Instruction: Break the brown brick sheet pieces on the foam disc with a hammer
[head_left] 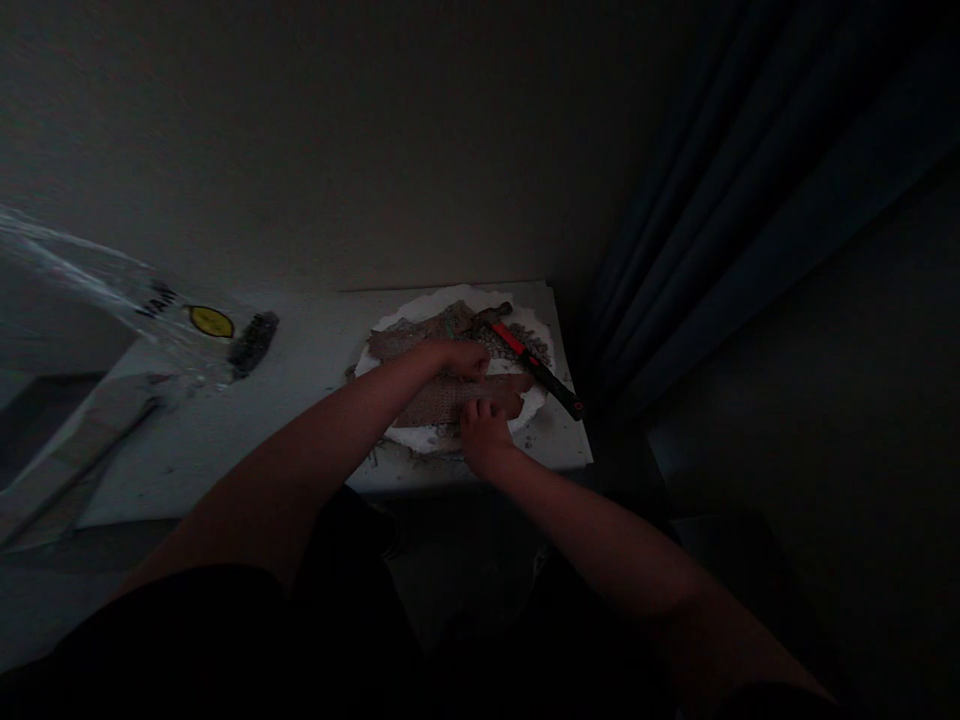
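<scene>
On a white table lies a round white sheet or board [536, 405] with a ragged rim. Brown textured pieces [427, 402], perhaps mesh or cardboard, lie across it, with small grey bits [534, 342] at its right. My left hand [466, 360] is closed above the middle of the brown pieces; what its curled fingers hold is hidden. Nearer me, my right hand [486, 432] has bent fingers pressed down at the front brown piece's edge, and anything in them is too small to make out. A hammer [531, 362] with a red and black handle rests right of my left hand.
A clear plastic bag [169, 325] with a yellow oval mark and dark contents stands at the left of the white table [300, 365]. A wall rises behind. Dark curtains [720, 220] hang to the right. The light is very dim.
</scene>
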